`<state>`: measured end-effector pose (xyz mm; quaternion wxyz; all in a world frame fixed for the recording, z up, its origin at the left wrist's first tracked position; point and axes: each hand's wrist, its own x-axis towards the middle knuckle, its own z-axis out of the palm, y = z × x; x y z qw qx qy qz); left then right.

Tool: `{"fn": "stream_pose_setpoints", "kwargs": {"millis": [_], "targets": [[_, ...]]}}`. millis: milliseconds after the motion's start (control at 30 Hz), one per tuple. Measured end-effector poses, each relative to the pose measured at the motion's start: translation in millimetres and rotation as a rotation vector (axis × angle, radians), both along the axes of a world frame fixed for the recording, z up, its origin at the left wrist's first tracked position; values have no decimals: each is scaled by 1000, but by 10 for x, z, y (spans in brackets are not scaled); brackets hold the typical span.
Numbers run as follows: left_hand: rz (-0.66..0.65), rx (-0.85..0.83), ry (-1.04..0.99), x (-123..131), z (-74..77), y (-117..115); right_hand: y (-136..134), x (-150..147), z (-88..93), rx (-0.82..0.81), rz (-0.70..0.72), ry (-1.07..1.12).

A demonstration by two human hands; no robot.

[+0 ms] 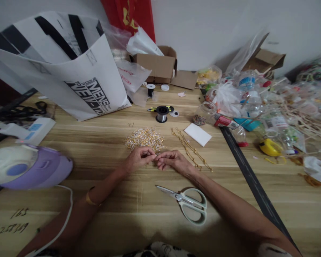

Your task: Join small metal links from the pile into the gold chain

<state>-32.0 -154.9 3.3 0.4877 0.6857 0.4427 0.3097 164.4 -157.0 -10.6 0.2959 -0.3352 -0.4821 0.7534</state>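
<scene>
My left hand (140, 157) and my right hand (172, 160) meet at the near edge of a heap of small gold and silver beaded pieces (144, 138). Thumb and forefinger are pinched together on each hand, fingertips almost touching. Whatever sits between them is too small to make out. Right of my right hand lies a gold beaded chain (188, 148), laid out in long strands. A pair of scissors (194, 205) with pale green handles rests closer to me, its blades pointing left.
Behind the heap stand a spool of wire (162, 115) and a yellow-black cutter (153, 109). A white card (198, 134) lies beside the chain. At left are a purple-and-white appliance (42, 167) and a big paper bag (96, 82). Plastic bottles and bags (251, 96) clutter the right.
</scene>
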Motion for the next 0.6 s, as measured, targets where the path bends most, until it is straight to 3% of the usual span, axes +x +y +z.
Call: {"fn": "stream_pose_setpoints", "kwargs": {"millis": [600], "targets": [[2, 4, 21, 29, 34, -20, -26, -26, 80, -14, -37, -73]]}}
